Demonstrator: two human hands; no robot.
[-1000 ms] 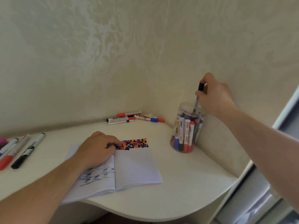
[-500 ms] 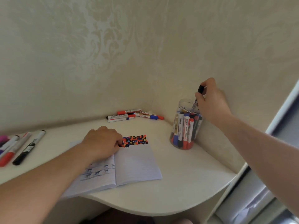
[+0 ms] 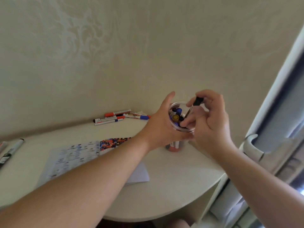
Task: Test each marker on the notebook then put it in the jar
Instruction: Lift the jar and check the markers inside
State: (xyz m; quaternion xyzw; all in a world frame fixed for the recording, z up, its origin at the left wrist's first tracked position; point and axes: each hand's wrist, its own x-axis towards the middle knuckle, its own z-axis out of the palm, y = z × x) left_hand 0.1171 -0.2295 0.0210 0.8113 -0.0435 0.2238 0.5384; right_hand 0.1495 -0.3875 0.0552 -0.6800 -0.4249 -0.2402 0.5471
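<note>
The black-capped marker [image 3: 193, 106] stands tilted in the mouth of the jar [image 3: 175, 146], pinched by the right hand [image 3: 212, 122]. The left hand [image 3: 162, 127] grips the jar beside the open notebook [image 3: 79, 153] on the table [image 3: 172, 186].

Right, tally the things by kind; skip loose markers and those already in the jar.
Clear jar: 1, gripped by the left hand.
Black-capped marker: 1, pinched by the right hand.
Open notebook: 1.
Total: 3.
</note>
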